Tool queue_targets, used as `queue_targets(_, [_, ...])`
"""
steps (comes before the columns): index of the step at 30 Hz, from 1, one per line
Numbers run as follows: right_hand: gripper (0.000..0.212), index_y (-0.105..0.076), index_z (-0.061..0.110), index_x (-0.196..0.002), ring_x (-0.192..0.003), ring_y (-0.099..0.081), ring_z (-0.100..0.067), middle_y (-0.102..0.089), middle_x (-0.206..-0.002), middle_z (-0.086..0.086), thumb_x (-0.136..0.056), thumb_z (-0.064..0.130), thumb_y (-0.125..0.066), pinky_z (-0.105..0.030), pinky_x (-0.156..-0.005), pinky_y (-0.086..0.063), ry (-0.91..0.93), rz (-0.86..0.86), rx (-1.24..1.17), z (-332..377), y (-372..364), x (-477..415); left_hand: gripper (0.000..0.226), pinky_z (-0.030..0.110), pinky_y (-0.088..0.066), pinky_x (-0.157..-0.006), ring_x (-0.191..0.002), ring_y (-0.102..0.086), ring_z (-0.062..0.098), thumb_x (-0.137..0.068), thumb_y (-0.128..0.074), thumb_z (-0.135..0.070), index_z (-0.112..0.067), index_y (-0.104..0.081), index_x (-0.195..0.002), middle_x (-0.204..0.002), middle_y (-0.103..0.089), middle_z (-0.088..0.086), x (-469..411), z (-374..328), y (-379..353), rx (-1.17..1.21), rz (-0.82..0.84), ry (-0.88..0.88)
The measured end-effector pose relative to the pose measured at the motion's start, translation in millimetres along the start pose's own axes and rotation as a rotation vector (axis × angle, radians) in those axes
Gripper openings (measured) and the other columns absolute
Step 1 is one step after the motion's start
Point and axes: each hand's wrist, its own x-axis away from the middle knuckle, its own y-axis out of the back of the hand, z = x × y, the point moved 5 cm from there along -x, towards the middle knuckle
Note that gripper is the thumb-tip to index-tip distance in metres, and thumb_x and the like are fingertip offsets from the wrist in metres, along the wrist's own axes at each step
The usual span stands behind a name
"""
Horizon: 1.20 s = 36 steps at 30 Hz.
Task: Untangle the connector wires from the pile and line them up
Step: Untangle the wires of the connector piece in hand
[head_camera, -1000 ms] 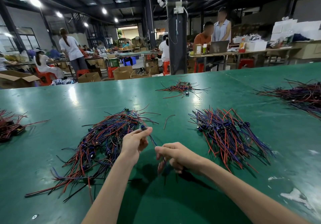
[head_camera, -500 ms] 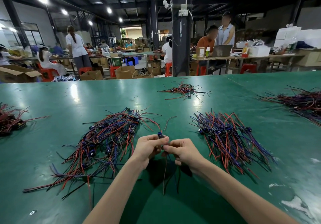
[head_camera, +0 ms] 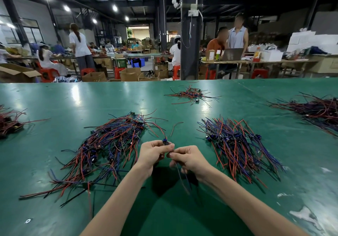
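A tangled pile of red, blue and black connector wires [head_camera: 106, 148] spreads over the green table [head_camera: 73, 104] to the left of my hands. To the right lies a second heap [head_camera: 236, 144] whose wires run roughly parallel. Between them my left hand [head_camera: 153, 153] pinches a small blue connector [head_camera: 165, 141] at its fingertips. My right hand [head_camera: 190, 159] touches the left one and pinches the thin wires [head_camera: 181, 177] that hang down from that connector toward me.
A single loose wire [head_camera: 175, 127] lies just beyond my hands. Smaller wire heaps sit at the far middle [head_camera: 192, 94], the far right [head_camera: 318, 111] and the left edge [head_camera: 9, 122]. Behind the table stand a dark pillar [head_camera: 190, 34], cardboard boxes and several people at other benches.
My hands came together from apart and moved slightly away from me. The connector wire, earlier stretched between them, now hangs below my right hand.
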Motion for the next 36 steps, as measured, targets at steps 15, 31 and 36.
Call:
queue_targets(15, [0.020, -0.066, -0.009, -0.103, -0.031, -0.031, -0.005, -0.063, -0.052, 0.002, -0.092, 0.005, -0.058, -0.016, -0.032, -0.029, -0.111, 0.175, 0.111, 2.2, -14.6, 10.0, 0.014, 0.020, -0.035, -0.050, -0.050, -0.037, 0.009, -0.069, -0.081, -0.007, -0.011, -0.069, -0.065, -0.050, -0.051, -0.006, -13.6, -9.5, 47.1, 0.076, -0.381, -0.087])
queue_targets(31, [0.024, -0.057, -0.006, -0.117, -0.041, -0.044, 0.000, -0.055, -0.058, 0.001, -0.097, 0.007, -0.049, -0.014, -0.038, -0.033, -0.113, 0.431, 0.146, 14.7, -23.1, 25.1, 0.020, 0.023, -0.034, -0.055, -0.053, -0.036, 0.012, -0.070, -0.081, -0.007, -0.012, -0.063, -0.064, -0.062, -0.052, 0.002, -12.0, -12.6, 51.4, 0.153, -0.456, -0.098])
queue_targets(36, [0.019, -0.058, 0.000, -0.112, -0.039, -0.043, -0.001, -0.052, -0.049, 0.007, -0.098, 0.007, -0.047, -0.014, -0.037, -0.032, -0.094, 0.488, 0.178, 17.8, -22.2, 26.8, 0.019, 0.024, -0.037, -0.057, -0.053, -0.038, 0.012, -0.070, -0.081, -0.008, -0.012, -0.064, -0.064, -0.059, -0.051, 0.000, -8.9, -14.0, 47.3, 0.157, -0.437, -0.094])
